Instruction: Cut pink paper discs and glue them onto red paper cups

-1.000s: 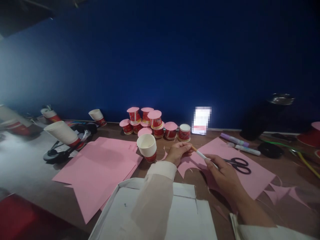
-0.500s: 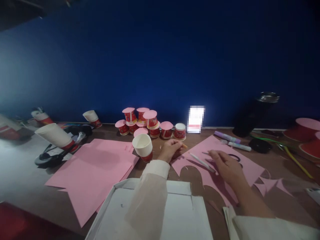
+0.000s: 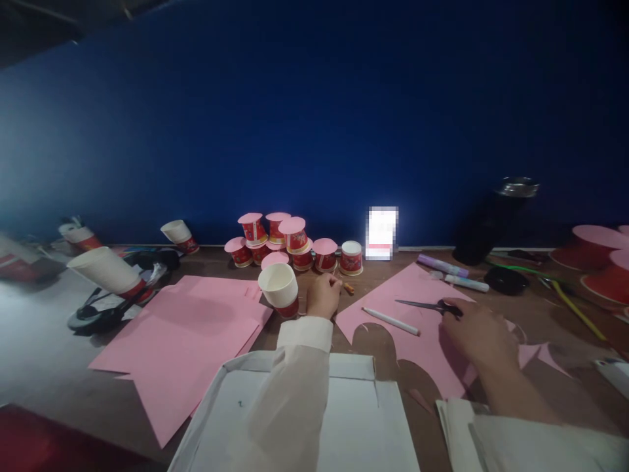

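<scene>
My left hand [image 3: 323, 296] rests on the table beside an upright white-and-red paper cup [image 3: 278, 288], its fingers curled together; what they hold, if anything, is hidden. Just right of its fingertips lies a small orange piece [image 3: 348, 288]. My right hand [image 3: 479, 331] has its fingers closed at the black handles of a pair of scissors [image 3: 427, 304], whose blades point left over a cut pink sheet [image 3: 413, 288]. A white marker [image 3: 392, 321] lies on that sheet, between the hands.
Small red cups with pink paper tops [image 3: 293, 237] stand stacked at the back, beside an uncovered red cup [image 3: 350, 257]. Pink sheets [image 3: 181, 328] lie left, a white box [image 3: 363, 419] in front. Purple and white markers [image 3: 442, 265] and a dark bottle [image 3: 479, 223] are right.
My right hand has moved right and closed at the scissors' handles. The white marker, tilted before, now lies flat. My left hand has drawn back left from the orange piece.
</scene>
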A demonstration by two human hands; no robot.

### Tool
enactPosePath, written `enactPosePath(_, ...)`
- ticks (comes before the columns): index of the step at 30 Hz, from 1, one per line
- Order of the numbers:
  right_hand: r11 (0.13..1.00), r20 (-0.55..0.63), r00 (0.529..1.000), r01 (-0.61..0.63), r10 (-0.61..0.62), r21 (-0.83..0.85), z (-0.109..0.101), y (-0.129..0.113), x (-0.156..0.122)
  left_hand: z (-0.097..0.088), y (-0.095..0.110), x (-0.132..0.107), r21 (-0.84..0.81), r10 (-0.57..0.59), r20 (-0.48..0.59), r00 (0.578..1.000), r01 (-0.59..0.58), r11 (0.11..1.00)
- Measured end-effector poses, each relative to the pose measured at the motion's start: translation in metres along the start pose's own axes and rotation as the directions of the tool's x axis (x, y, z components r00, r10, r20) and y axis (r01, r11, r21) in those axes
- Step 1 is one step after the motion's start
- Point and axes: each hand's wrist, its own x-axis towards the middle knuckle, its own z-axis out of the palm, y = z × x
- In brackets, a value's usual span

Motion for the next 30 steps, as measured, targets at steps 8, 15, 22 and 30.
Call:
enactPosePath(8,0.890,0.175,0.887,0.380,-0.428,0.251,0.006,-0.035,-0.021,0.004,-0.003,-0.001,0.190,0.167,0.093,0.982,-0.182,0.965)
enactPosePath(15,0.871,0.240,0.840,0.449,-0.487,0.198,0.006,-0.046,-0.028,0.040,0.002,-0.016,0.180,0.344,0.331,0.879,-0.416,0.891)
enactPosePath(22,0.874,0.298,0.822,0.444,-0.486,0.199,0.006,-0.049,-0.031,0.051,-0.002,-0.013,0.244,0.341,0.304,0.890,-0.419,0.875)
enactPosePath(30,0.893,0.212,0.872,0.405,-0.442,0.196,0.011,-0.042,-0.026,0.046,-0.001,-0.008,0.297,0.268,0.314,0.911,-0.363,0.883)
